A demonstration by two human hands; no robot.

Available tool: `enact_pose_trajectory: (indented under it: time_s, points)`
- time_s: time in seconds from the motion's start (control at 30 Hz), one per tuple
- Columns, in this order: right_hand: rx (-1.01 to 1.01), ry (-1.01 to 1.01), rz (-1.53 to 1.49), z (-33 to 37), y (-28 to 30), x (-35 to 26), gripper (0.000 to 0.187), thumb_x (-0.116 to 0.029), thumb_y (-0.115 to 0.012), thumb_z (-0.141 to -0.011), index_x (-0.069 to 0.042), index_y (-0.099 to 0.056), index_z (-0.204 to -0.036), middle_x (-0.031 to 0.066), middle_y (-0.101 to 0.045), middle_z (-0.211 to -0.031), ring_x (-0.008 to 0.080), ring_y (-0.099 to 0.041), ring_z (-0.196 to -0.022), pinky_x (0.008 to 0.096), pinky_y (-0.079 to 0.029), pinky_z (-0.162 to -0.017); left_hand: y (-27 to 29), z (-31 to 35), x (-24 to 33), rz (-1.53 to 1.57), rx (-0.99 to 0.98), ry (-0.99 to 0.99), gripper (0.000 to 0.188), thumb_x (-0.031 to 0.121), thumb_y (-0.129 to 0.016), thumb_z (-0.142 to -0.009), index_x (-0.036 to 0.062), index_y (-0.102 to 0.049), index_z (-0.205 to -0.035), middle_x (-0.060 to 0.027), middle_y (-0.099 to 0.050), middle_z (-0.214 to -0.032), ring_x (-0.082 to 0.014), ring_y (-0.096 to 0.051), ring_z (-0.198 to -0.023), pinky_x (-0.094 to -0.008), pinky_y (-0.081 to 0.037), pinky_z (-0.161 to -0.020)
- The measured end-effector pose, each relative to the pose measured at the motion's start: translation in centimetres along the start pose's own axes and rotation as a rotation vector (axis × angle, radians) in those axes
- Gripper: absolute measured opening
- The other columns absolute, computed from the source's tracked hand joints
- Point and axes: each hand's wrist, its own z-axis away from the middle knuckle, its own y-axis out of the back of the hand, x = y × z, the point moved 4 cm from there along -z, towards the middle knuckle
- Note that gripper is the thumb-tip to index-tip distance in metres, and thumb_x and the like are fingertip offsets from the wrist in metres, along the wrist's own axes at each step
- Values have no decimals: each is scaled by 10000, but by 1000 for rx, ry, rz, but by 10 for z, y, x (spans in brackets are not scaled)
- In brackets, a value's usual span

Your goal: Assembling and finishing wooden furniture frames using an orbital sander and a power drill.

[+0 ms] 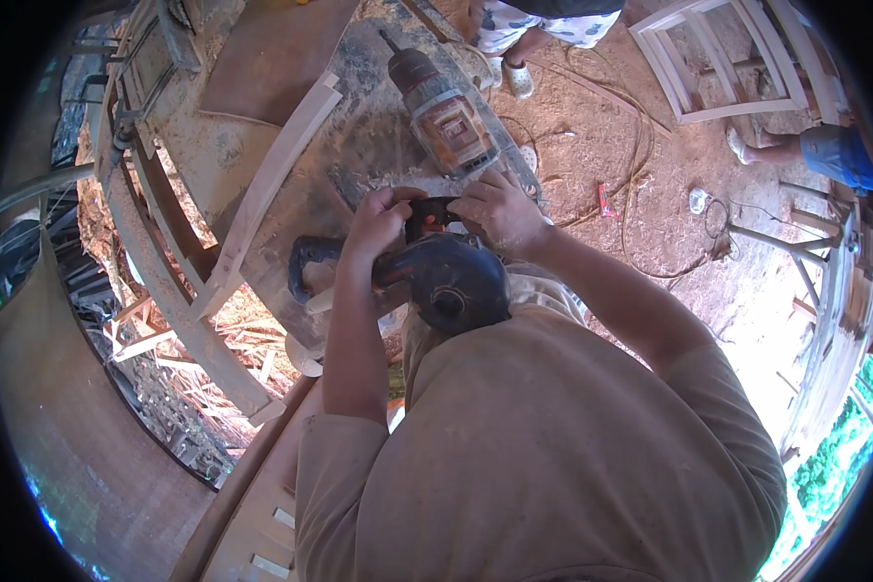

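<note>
A black hand-held power tool (pixel 446 276) with a round housing and a dark handle sits at the near edge of a dusty workbench (pixel 359 136). My left hand (pixel 378 225) grips its top from the left. Opposite it, my right hand (pixel 500 209) has its fingers closed on a small orange and black part at the tool's upper end. Just beyond my hands, a large orange and grey electric drill (pixel 441 112) lies on the bench. A long pale curved wooden strip (pixel 272 184) rests along the bench's left side.
Curved wooden frame pieces (pixel 165 252) and offcuts lie to the left. Cables (pixel 640 184) trail over the sawdust floor on the right. A white wooden frame (pixel 723 58) stands at the top right, and two other people's legs (pixel 529 34) show beside it.
</note>
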Motion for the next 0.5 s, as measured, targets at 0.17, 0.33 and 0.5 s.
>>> enact_pose_trajectory:
  time_s: [0.17, 0.33, 0.5]
  points:
    - [23, 9, -44, -1, 1, 2, 210, -156, -732, -737, -129, -714, -944, 11, -626, -910, 234, -588, -962, 388, -471, -863, -2, 0, 1, 57, -21, 35, 351, -95, -451, -873, -89, -659, -1156, -162, -726, -984, -202, -729, -889, -328, -582, -846]
    - [9, -85, -44, -2, -2, 5, 131, -137, -714, -748, -100, -686, -871, 35, -624, -893, 254, -597, -926, 382, -492, -827, -7, 2, 10, 52, -51, 14, 372, -116, -418, -875, -104, -627, -1182, -187, -716, -971, -261, -747, -867, -359, -608, -820]
    - [27, -85, -45, -3, -2, 6, 86, -127, -688, -761, -86, -653, -828, 53, -612, -870, 262, -601, -914, 388, -506, -812, -9, 2, 12, 107, -61, 74, 386, -133, -395, -870, -107, -617, -1185, -202, -714, -980, -293, -756, -854, -369, -614, -819]
